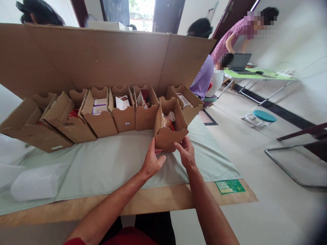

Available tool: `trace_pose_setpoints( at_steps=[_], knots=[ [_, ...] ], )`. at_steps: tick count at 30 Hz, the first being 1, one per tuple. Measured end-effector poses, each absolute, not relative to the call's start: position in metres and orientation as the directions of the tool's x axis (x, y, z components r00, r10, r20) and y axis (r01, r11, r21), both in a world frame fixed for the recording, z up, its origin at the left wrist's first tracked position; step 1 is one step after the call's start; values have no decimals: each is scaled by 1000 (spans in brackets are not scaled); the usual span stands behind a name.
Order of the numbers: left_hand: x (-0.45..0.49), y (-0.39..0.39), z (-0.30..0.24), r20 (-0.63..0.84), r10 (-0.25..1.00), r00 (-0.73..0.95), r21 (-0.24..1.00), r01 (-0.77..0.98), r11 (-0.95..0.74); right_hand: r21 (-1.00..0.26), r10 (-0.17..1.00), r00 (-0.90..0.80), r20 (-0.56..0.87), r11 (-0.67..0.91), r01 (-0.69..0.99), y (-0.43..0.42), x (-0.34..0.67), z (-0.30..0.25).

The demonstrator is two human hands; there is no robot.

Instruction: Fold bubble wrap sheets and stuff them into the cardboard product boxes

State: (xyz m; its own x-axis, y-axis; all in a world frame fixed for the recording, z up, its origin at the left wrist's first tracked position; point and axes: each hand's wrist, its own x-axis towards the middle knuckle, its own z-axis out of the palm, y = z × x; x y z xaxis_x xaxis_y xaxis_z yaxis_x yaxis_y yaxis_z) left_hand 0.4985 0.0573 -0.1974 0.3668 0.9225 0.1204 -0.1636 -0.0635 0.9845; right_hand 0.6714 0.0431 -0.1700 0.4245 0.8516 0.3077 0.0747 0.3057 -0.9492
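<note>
Left hand (152, 162) and right hand (186, 152) meet at the near bottom edge of a small cardboard box (169, 136). On the left hand the thumb lies up against the box's front left corner and the fingers are half curled below it. The right hand pinches the front right corner, thumb and fingers closed on the cardboard. Between them the two hands have the box held on the pale green cloth (114, 163) that covers the desk (163, 200).

The box stands open at the top, a little forward of the others and tilted off their line, with a red and white packet (166, 122) showing inside. Behind it runs a row of open boxes (102, 119), side by side along the back of the cloth, several with packets or small cartons in them. A tall cardboard sheet (102, 58) stands just behind the row.

Far to the left on the cloth lies a roll of bubble wrap (34, 185). A green label (230, 186) sits on the desk's bare right corner. Across the floor stand a teal stool (264, 116) and a green table with a laptop (240, 62), where other people are gathered.
</note>
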Motion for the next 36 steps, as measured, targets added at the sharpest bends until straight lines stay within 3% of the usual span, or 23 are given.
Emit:
trace_pose_setpoints(
  at_steps=[5,10,17,20,26,36],
  knots=[
    [489,51,-209,107,919,379,994,-73,-86,-939,815,466,344,301,167,60,680,-173],
    [478,42,-224,144,931,335,986,31,-164,-903,697,623,354,81,422,92,694,-170],
    [477,39,-227,157,920,359,979,66,-193,-859,614,695,374,-55,510,145,707,-165],
    [477,40,-228,158,917,367,979,65,-194,-835,663,633,399,-23,550,146,700,-163],
    [478,39,-228,163,924,345,977,75,-201,-795,860,334,387,127,593,143,667,-164],
    [480,43,-224,155,916,370,968,126,-215,-744,913,208,350,136,654,148,675,-162]
  ],
)
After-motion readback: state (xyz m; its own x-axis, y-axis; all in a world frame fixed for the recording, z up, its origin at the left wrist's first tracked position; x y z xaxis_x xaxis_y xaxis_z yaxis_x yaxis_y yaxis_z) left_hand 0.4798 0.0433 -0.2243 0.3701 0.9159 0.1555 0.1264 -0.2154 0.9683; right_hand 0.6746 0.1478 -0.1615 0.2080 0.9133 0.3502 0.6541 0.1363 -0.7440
